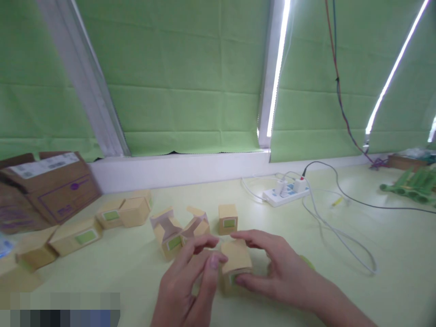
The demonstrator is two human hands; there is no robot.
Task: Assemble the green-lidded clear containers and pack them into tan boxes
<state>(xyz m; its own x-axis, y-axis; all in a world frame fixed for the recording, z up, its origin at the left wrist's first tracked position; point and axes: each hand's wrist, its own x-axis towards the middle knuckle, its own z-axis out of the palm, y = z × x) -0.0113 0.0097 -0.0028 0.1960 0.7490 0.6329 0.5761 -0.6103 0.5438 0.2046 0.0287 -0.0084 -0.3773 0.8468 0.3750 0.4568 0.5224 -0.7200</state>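
A small tan cardboard box (pixel 236 256) with a green label stands on the table in front of me, its top flap down. My right hand (pixel 272 263) grips it from the right, thumb on the near face and fingers at the far edge. Beside its left side is my left hand (pixel 194 281), fingers bent and apart, fingertips at the box's edge; whether they press on it I cannot tell. Just beyond are a closed small box (pixel 228 219) and two boxes with raised flaps, one at the left (pixel 167 234) and one nearer the middle (pixel 195 225).
More small boxes (pixel 76 236) line the left side, before a large brown carton (pixel 57 190). A white power strip (pixel 286 194) with plugs and loose cables (pixel 335 231) lies at the right back. Green tubular items (pixel 413 186) are at the far right.
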